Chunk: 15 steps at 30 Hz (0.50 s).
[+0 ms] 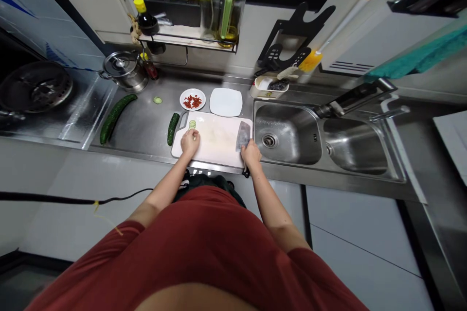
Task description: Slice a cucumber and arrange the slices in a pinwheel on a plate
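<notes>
Left hand (190, 142): fingers curled together on cucumber slices (192, 124), centre-left of cutting board (215, 143).
Right hand (251, 153): clamped on cleaver (243, 135) handle, board's right edge.

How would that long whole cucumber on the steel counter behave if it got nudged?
The whole cucumber looks round and slightly curved, so it would probably roll unevenly. Its skin and the steel counter look smooth, so it may slide. It seems stiff.

We find the board (219, 141) bare between cucumber slices (192, 124) and cleaver (242, 135). A half cucumber (173, 129) flanks its left edge; two plates (225, 102) stand behind; the sink (288, 136) drops away right.
</notes>
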### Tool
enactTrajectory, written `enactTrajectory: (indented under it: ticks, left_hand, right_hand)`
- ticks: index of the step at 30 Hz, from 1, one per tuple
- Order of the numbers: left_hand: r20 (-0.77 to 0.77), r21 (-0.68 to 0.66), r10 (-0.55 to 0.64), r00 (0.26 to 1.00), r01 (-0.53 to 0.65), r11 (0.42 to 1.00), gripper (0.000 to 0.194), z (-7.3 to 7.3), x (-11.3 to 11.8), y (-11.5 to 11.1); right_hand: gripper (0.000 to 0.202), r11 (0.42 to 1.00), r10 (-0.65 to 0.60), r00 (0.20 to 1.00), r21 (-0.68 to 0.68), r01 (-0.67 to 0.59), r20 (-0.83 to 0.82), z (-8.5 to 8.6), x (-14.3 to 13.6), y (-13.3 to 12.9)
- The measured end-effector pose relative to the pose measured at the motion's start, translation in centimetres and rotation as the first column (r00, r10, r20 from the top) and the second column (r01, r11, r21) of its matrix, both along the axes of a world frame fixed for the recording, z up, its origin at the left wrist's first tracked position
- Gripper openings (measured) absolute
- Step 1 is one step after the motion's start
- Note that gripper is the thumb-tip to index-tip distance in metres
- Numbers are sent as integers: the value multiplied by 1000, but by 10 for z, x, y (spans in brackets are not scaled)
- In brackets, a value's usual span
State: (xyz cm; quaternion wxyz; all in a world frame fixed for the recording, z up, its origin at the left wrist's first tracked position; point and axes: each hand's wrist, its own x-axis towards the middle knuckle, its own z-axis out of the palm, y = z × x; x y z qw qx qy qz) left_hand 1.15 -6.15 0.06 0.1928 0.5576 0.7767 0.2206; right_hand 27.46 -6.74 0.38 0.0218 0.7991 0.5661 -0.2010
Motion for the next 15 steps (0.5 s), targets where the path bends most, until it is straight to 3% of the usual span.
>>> enactTrajectory:
  ticks: [6, 11, 15]
  left_hand:
    - [113, 5, 10, 994, -10, 1000, 26, 0, 23, 45]
    - [155, -64, 10, 988, 0, 998, 32, -2, 27, 86]
    - [160, -142, 3, 987, 20, 990, 35, -5, 26, 111]
  right_hand:
    - [49, 1000, 20, 999, -17, -19, 38, -2, -1, 3]
    - [47, 1000, 19, 998, -20, -18, 54, -1, -1, 5]
    - [49, 995, 33, 997, 92, -39, 65, 7, 1, 22]
